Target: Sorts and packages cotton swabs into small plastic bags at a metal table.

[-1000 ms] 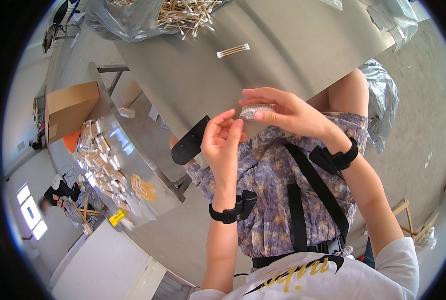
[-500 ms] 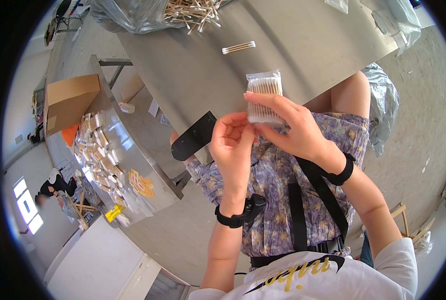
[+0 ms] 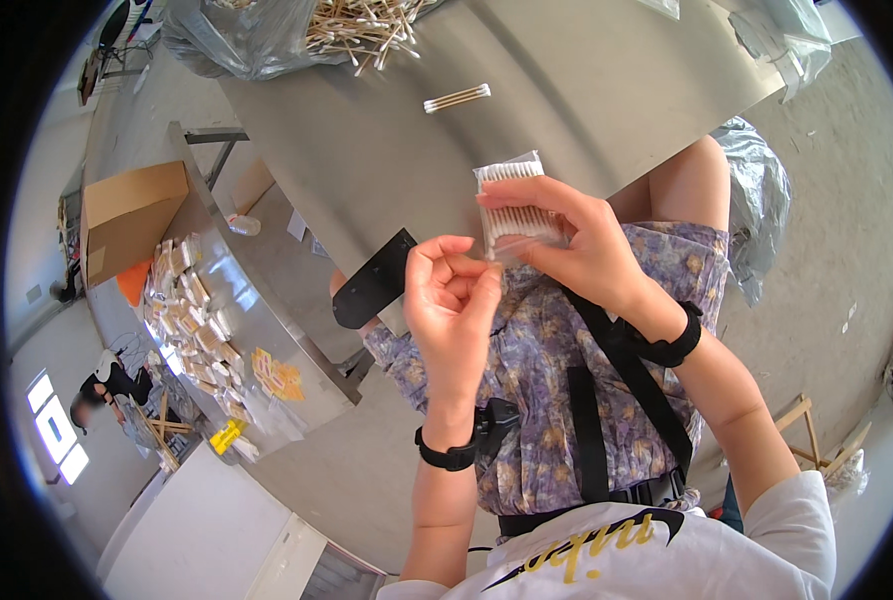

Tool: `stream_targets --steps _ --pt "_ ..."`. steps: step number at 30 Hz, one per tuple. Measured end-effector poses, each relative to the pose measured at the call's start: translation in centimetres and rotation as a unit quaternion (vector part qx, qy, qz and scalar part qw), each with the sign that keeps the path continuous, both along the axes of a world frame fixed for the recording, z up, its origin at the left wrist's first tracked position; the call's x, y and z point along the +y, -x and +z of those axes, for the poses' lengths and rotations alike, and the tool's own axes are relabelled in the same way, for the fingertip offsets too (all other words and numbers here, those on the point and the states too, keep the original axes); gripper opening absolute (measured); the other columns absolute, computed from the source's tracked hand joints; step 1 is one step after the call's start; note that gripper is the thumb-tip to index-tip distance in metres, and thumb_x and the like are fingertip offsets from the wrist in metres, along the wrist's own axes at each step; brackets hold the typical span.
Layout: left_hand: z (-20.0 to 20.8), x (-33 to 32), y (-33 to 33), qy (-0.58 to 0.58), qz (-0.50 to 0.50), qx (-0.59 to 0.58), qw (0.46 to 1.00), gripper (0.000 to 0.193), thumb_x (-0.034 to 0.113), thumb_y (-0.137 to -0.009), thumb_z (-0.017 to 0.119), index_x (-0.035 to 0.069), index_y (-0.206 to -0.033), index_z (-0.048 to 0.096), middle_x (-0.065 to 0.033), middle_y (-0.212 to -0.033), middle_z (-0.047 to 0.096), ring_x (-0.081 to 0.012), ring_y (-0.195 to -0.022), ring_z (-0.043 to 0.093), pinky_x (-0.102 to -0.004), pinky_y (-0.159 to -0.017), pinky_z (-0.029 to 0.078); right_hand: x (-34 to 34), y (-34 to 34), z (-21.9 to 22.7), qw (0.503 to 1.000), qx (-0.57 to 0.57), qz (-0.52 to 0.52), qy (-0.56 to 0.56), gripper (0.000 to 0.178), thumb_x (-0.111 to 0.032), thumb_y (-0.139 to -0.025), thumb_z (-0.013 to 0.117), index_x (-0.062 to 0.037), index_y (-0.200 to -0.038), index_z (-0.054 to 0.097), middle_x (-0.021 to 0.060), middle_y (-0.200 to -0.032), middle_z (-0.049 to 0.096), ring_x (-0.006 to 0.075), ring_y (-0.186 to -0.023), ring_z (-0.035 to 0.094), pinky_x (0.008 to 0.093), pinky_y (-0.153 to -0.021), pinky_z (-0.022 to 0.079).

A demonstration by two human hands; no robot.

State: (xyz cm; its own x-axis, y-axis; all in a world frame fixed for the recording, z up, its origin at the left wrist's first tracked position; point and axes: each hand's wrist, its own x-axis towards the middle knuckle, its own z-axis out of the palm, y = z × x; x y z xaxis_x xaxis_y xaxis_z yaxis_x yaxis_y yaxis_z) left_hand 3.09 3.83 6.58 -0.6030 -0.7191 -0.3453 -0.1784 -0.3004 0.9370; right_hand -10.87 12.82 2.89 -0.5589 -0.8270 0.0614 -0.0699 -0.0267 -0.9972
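Over the near edge of the metal table, my right hand point(image 3: 588, 245) grips a clear plastic bag of cotton swabs point(image 3: 514, 221), fingers across its front and thumb below. The swabs stand side by side in a row inside. My left hand point(image 3: 450, 300) is closed, with thumb and fingertips pinched at the bag's lower left corner; the other fingers curl toward the palm. A few loose cotton swabs point(image 3: 456, 98) lie together on the table beyond the bag.
At the far left of the table point(image 3: 556, 110), a grey plastic bag point(image 3: 251, 40) spills a heap of loose swabs point(image 3: 371, 32). A black strip point(image 3: 374, 280) juts from the near edge. On the left, another table carries many small packs point(image 3: 191, 320) and a cardboard box point(image 3: 131, 220).
The bag has tilted and shifted slightly left in my right hand, whose fingers now cover more of its front. My left hand has moved slightly down, drawing at the bag's lower corner.
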Motion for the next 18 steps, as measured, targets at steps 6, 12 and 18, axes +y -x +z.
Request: stream_targets --steps 6,12,18 --pt "0.1 -1.6 -0.9 -0.065 -0.02 0.016 0.998 0.03 -0.004 -0.09 0.066 0.001 -0.117 0.054 -0.0028 -0.088 0.064 -0.0041 -0.078 0.059 -0.0186 -0.07 0.046 0.1 0.0 0.4 0.987 -0.158 0.038 -0.017 0.052 -0.004 -0.083 0.075 0.0008 -0.132 0.057 0.0131 -0.123 0.068 0.0226 -0.117 0.066 0.0355 -0.097 0.054" --pt "0.3 -0.6 -0.4 -0.01 -0.019 -0.019 1.0 0.032 -0.003 -0.091 0.069 0.001 -0.119 0.053 -0.0032 -0.089 0.065 -0.0034 -0.074 0.058 -0.0177 -0.066 0.045 0.2 0.0 1.5 0.995 -0.089 0.03 -0.037 0.054 -0.005 -0.081 0.075 0.001 -0.131 0.056 0.0143 -0.124 0.067 0.0243 -0.117 0.065 0.0363 -0.099 0.053" --pt "0.1 0.5 0.2 0.025 -0.009 -0.013 1.0 0.035 -0.003 -0.092 0.067 0.001 -0.123 0.05 -0.0035 -0.089 0.065 -0.0032 -0.073 0.058 -0.0171 -0.063 0.042 0.0 -0.4 1.1 0.999 0.018 -0.01 -0.042 0.051 -0.004 -0.078 0.073 -0.0013 -0.127 0.057 0.0136 -0.121 0.068 0.0278 -0.113 0.067 0.037 -0.097 0.053"
